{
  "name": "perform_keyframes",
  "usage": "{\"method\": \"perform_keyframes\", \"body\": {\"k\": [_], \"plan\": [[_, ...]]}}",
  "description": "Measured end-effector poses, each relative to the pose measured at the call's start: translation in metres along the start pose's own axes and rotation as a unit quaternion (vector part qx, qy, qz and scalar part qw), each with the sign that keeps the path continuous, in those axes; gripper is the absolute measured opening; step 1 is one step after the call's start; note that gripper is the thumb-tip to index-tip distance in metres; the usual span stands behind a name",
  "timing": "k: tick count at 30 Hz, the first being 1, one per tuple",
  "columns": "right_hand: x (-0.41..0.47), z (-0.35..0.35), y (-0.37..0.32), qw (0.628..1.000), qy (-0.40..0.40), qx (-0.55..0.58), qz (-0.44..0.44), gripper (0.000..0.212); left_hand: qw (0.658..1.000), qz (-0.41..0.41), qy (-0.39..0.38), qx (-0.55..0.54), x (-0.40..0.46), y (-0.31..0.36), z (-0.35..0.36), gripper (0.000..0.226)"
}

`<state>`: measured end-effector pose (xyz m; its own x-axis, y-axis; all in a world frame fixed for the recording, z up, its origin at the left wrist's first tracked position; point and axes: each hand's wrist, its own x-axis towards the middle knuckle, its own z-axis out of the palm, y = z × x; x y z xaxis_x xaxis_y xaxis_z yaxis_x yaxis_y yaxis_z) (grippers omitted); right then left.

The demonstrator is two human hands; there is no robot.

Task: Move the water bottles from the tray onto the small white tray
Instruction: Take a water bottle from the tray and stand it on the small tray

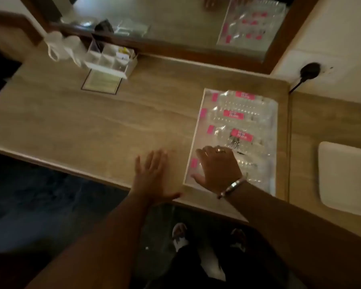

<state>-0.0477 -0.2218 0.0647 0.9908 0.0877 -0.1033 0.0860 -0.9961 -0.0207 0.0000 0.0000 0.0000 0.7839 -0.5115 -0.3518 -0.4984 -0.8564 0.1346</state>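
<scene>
Clear ribbed water bottles [237, 119] flat in tray [193, 140], right hand [217, 165] spread over nearest, left hand [152, 174] open.

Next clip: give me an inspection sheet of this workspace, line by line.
Surface: wooden desk, dimly lit.
Job's things: water bottles lying in the tray; small white tray bare, to the right.
Clutter: white organiser box, framed card, white cloth.
Grips: left hand open, flat over the desk; right hand spread on the nearest bottle, not closed.
Cables: black plug and cord at the wall.
Surroundings: mirror behind the desk.
</scene>
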Motion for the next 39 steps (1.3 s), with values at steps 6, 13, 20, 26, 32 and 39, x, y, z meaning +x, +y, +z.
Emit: {"method": "perform_keyframes", "body": {"k": [6, 13, 20, 26, 32, 39], "plan": [[0.025, 0.008, -0.014, 0.997, -0.064, -0.026, 0.041, 0.034, 0.997, 0.068, 0.024, 0.012, 0.026, 0.003, 0.008, 0.137], [0.012, -0.037, 0.017, 0.992, 0.036, 0.079, 0.087, 0.019, 0.995, 0.09, 0.036, -0.014, 0.031, 0.0, 0.014, 0.138], [-0.053, -0.077, 0.066, 0.946, 0.15, 0.199, 0.206, 0.056, 0.996, 0.085, 0.024, -0.013, 0.028, 0.003, 0.007, 0.136], [-0.109, -0.097, 0.1, 0.906, 0.169, 0.291, 0.256, 0.05, 0.997, 0.077, 0.015, -0.015, 0.017, 0.005, 0.0, 0.135], [-0.16, -0.12, 0.175, 0.902, 0.203, 0.292, 0.246, 0.051, 0.998, 0.033, 0.041, -0.046, -0.009, 0.085, -0.005, 0.136], [-0.216, -0.098, 0.297, 0.909, 0.198, 0.257, 0.263, 0.046, 0.991, 0.078, 0.1, -0.036, 0.013, 0.273, 0.008, 0.13]]}}
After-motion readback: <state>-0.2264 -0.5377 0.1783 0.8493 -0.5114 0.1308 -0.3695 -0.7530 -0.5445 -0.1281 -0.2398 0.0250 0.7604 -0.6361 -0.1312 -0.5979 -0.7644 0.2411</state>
